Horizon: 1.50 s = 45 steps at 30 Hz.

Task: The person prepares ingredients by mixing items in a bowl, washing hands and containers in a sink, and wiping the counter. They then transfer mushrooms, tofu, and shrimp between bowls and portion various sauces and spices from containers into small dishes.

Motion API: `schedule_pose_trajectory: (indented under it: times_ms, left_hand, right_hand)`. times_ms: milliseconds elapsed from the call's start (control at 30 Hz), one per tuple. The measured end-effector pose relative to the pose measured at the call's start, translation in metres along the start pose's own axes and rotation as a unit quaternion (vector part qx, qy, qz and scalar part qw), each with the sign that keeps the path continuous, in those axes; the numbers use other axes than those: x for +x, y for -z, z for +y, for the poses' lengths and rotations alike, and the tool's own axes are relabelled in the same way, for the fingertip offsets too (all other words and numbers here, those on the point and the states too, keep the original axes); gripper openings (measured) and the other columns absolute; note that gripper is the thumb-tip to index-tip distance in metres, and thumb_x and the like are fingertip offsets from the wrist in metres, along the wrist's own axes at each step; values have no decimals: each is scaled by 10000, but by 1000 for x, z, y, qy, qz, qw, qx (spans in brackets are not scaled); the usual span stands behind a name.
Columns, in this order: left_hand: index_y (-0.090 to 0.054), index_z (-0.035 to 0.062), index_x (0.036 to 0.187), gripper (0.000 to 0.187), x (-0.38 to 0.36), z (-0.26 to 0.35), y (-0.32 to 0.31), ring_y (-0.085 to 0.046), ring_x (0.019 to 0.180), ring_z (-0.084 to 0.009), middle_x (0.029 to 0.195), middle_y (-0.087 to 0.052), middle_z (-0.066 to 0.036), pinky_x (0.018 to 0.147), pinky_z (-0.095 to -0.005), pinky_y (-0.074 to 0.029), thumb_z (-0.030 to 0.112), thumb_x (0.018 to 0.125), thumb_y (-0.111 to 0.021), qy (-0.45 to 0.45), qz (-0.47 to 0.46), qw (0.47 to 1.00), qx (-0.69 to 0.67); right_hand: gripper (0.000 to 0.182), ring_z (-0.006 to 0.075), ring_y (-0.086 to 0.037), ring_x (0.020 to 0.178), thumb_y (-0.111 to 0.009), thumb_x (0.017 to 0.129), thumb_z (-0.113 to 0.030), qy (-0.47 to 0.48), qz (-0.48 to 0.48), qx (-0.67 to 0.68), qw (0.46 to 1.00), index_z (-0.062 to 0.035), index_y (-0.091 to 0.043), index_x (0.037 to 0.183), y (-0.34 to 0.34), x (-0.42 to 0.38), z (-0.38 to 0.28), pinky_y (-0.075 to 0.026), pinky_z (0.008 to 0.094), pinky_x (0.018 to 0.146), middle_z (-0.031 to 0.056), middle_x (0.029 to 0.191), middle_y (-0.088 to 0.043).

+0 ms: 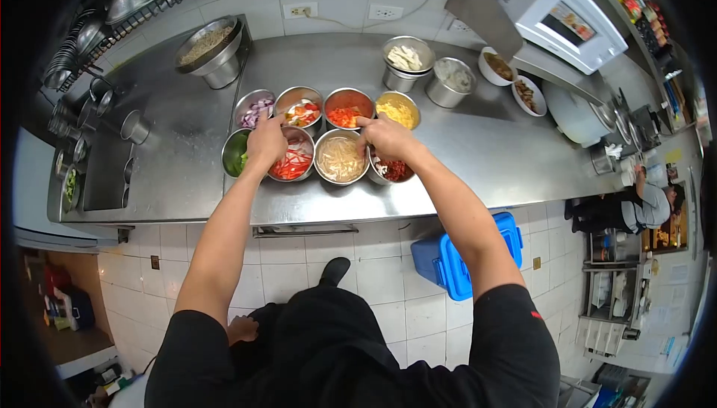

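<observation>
Several steel bowls stand close together in two rows on the counter. My left hand [267, 143] lies over the left bowls, fingers apart, touching rims between the chopped onion [255, 111] and the red strips [293, 160]. My right hand [387, 139] reaches over the right bowls, its fingers spread at the rims near the diced orange-red pieces [344, 116] and the bowl of pale strips in liquid [340, 158]. Below its wrist is a bowl of dark red pieces [396, 172]. Yellow pieces [397, 113] fill a bowl behind it. My palms are hidden.
Along the back of the steel counter [493, 161] stand a strainer on a pot [218, 60], more bowls [450, 83] and a microwave [571, 23]. A sink [104, 176] is at left. A blue bin [429, 262] stands below; another person [642, 206] is far right.
</observation>
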<state>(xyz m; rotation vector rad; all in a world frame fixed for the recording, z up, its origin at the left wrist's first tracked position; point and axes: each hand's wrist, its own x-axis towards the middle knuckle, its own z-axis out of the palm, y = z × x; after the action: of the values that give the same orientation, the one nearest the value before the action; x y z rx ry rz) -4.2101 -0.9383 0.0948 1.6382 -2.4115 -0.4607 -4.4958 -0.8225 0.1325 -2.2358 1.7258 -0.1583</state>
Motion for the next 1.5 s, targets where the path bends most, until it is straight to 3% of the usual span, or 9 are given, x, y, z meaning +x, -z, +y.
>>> schedule_pose_trajectory:
  times_ms: [267, 533, 700, 800, 1000, 1033, 1067, 1233, 1500]
  left_hand:
    - [-620, 108, 1369, 532, 44, -18, -36, -663, 1126, -502, 1499, -439, -225, 1010, -541, -530, 134, 843, -699, 37, -54, 997, 42]
    - [-588, 140, 1441, 637, 63, -15, -25, -676, 1164, -440, 1520, -498, -276, 974, -515, -559, 343, 865, -771, -38, -94, 992, 79]
    - [-640, 75, 1360, 542, 43, 44, 17, -671, 1115, -436, 1214, -685, -248, 926, -521, -542, 407, 941, -725, -172, -42, 984, 28]
    - [-623, -77, 1279, 407, 66, 82, -27, -642, 1123, -431, 1207, -664, -260, 968, -509, -535, 224, 1011, -676, -361, 125, 923, -51]
    - [-620, -43, 1310, 359, -59, 334, -172, -677, 991, -206, 1129, -664, -176, 872, -327, -566, -51, 951, -628, -442, -292, 756, -385]
    - [-639, -6, 1311, 391, -126, 366, -143, -669, 871, -158, 1010, -667, -136, 810, -295, -556, -92, 930, -609, -522, -293, 770, -221]
    - [-651, -42, 1246, 358, -164, 401, -146, -671, 820, -310, 957, -683, -189, 786, -397, -554, 75, 922, -749, -599, -331, 701, -197]
    - [-740, -7, 1124, 373, -381, 499, -158, -718, 971, -327, 1040, -743, -204, 862, -410, -561, 267, 883, -819, -847, -394, 355, 1]
    - [-734, 33, 1118, 264, -784, 368, -93, -706, 897, -170, 999, -756, -100, 794, -320, -572, 266, 994, -739, -691, -665, -190, 212]
  right_hand:
    - [266, 361, -610, 1181, -762, 773, -38, -66, -60, 114, 989, -188, -835, 981, -49, 83, 73, -545, 431, 999, 21, 1384, -628]
    - [312, 415, -555, 1257, -699, 882, -181, 59, -22, -186, 980, -302, -804, 1149, -9, 14, 39, -491, 491, 1056, -26, 1579, -480]
    - [142, 328, -640, 984, -788, 734, -229, -1, 383, 88, 920, -97, -775, 784, 7, -119, 15, -508, 470, 884, 129, 1098, -685]
    - [207, 376, -602, 949, -669, 839, -186, -246, 443, 100, 856, 19, -685, 821, -61, -197, 5, -498, 476, 830, 193, 966, -651]
    - [299, 386, -624, 1191, -656, 857, -133, -665, 99, 308, 673, -227, -785, 1109, -203, -389, -86, -539, 542, 900, 78, 1283, -682]
    - [299, 386, -624, 1191, -656, 857, -133, -684, 114, 313, 649, -227, -785, 1109, -215, -410, -98, -539, 542, 900, 78, 1283, -682]
    - [291, 386, -655, 1158, -654, 851, -131, -683, 120, 320, 645, -199, -782, 1104, -222, -430, -113, -552, 542, 870, 85, 1236, -711]
    - [262, 406, -712, 1043, -630, 872, -169, -751, 277, 312, 511, -113, -762, 1091, -309, -496, -229, -571, 540, 849, 149, 1060, -753]
    - [261, 433, -709, 1050, -636, 861, -187, -851, 350, 387, 66, 16, -759, 972, -484, -525, -547, -564, 537, 898, 264, 1078, -736]
